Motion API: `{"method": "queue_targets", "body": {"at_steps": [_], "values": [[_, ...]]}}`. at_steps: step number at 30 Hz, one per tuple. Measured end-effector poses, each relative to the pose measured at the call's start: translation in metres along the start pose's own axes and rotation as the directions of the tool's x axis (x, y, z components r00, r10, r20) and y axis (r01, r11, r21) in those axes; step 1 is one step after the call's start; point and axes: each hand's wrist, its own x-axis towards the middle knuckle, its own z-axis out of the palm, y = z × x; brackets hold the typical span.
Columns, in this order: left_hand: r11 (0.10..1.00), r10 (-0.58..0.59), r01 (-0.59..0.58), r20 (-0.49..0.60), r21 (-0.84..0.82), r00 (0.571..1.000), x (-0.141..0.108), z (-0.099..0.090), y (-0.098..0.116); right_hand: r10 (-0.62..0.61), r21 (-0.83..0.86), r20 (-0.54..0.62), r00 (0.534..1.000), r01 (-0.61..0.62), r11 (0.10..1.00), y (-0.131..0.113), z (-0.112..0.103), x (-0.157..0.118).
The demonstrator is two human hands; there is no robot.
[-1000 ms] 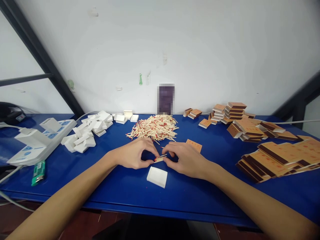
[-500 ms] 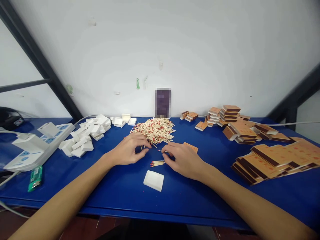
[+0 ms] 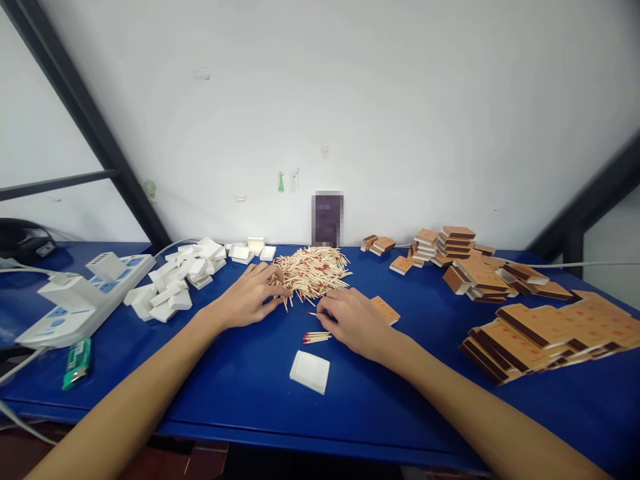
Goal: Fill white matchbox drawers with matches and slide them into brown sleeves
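A large heap of red-tipped matches (image 3: 313, 270) lies at the middle back of the blue table. At its left edge is my left hand (image 3: 253, 297), thumb and fingers apart, fingertips touching the matches. My right hand (image 3: 353, 320) is closed in a pinch on a match (image 3: 313, 313), whose red tip points left. Just below that, several matches (image 3: 317, 338) lie side by side on the table. A white tray (image 3: 310, 372) rests nearer the front edge. Behind my right hand lies a flat orange matchbox sleeve (image 3: 385, 310), partly covered by the hand.
White trays (image 3: 170, 293) are piled at the left, beside a power strip (image 3: 87, 307) and a green lighter (image 3: 77, 363). Orange matchbox sleeves (image 3: 545, 333) are stacked along the right. A blurred dark object (image 3: 327, 219) stands against the wall.
My left hand has shifted left and its fingers have opened slightly at the heap. My right hand keeps its match and is slightly farther left. The view has tilted up a little.
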Motion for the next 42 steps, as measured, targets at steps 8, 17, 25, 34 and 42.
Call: {"method": "queue_targets", "body": {"at_steps": [8,17,25,34,42], "values": [[0.998,0.043,-0.042,-0.001,0.035,0.999,0.003,0.004,0.002,-0.002,0.001,-0.009,1.000,0.002,1.000,-0.001,0.006,0.002],[0.998,0.058,-0.058,-0.014,0.012,0.998,0.006,0.007,0.012,0.017,0.038,-0.059,0.998,-0.015,0.999,0.005,0.011,-0.005],[0.991,0.090,-0.101,-0.117,-0.087,0.989,0.012,0.007,0.027,0.039,0.105,-0.038,0.999,-0.034,0.994,0.007,0.006,-0.011],[0.939,0.061,-0.152,-0.287,-0.309,0.956,0.016,0.016,0.039,0.017,0.144,-0.026,1.000,-0.013,0.990,0.008,0.003,-0.012],[0.922,0.069,-0.148,-0.224,-0.357,0.972,0.020,0.024,0.039,0.158,0.260,-0.126,0.979,-0.121,0.958,0.004,-0.005,-0.011]]}}
